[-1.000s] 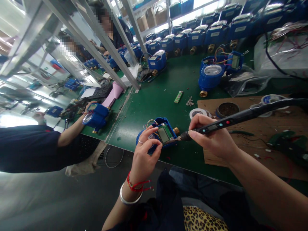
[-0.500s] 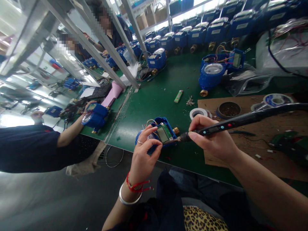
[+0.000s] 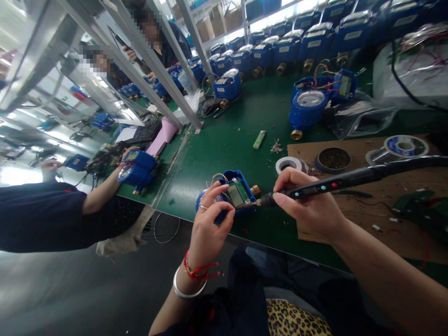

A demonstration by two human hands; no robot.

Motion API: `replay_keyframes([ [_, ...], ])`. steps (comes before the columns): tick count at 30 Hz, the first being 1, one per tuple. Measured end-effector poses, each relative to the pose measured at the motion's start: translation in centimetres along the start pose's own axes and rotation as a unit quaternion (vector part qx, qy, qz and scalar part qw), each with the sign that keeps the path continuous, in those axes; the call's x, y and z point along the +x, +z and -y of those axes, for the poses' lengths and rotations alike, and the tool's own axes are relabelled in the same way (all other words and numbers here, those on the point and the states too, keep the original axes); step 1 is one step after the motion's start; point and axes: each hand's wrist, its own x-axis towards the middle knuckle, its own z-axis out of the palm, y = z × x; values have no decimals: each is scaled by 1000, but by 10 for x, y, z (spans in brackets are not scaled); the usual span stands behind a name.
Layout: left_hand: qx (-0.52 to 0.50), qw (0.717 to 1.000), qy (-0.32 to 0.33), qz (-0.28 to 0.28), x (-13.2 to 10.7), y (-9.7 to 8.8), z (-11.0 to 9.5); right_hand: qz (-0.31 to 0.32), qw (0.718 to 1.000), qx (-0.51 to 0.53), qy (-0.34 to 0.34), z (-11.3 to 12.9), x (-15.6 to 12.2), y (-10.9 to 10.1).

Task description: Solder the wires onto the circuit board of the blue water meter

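Along the near edge of the green bench (image 3: 210,149), an opened blue meter (image 3: 229,175) is apparently steadied by the left hand (image 3: 212,228): one finger is stretched to the edge of the display board (image 3: 236,195), while another finger and the thumb are brought together. Whether anything thin is pinched there cannot be told. By the right hand (image 3: 311,200), a soldering iron (image 3: 343,182) is gripped like a pen, its tip directed at the display board's lower right corner; contact cannot be confirmed.

Compared with a second ago, hands and meter are found almost unmoved; only the iron's rear and cable have sunk slightly, so that the solder spool (image 3: 394,144) is left more exposed. Work is therefore judged to be held on that one corner.

Beyond the right hand, a tape roll (image 3: 279,166) and a round tin (image 3: 333,160) are seen. Farther back, a second opened meter (image 3: 308,112) is placed. To the left, another meter (image 3: 138,172) is held by a co-worker's hand.
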Motion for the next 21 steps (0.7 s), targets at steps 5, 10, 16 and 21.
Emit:
replay_keyframes([
  [5, 0, 1000, 0, 0, -1, 0, -1, 12, 1000, 11, 7, 1, 0, 1],
  [10, 0, 1000, 0, -6, -1, 0, -1, 6, 1000, 1, 6, 2, 1, 1],
  [16, -46, 998, -32, -34, -2, 1, 1, -26, 999, 16, -18, -2, -1, 0],
  [21, -108, 989, -71, -75, -3, 3, 1, -95, 993, 68, -7, -8, -5, -3],
])
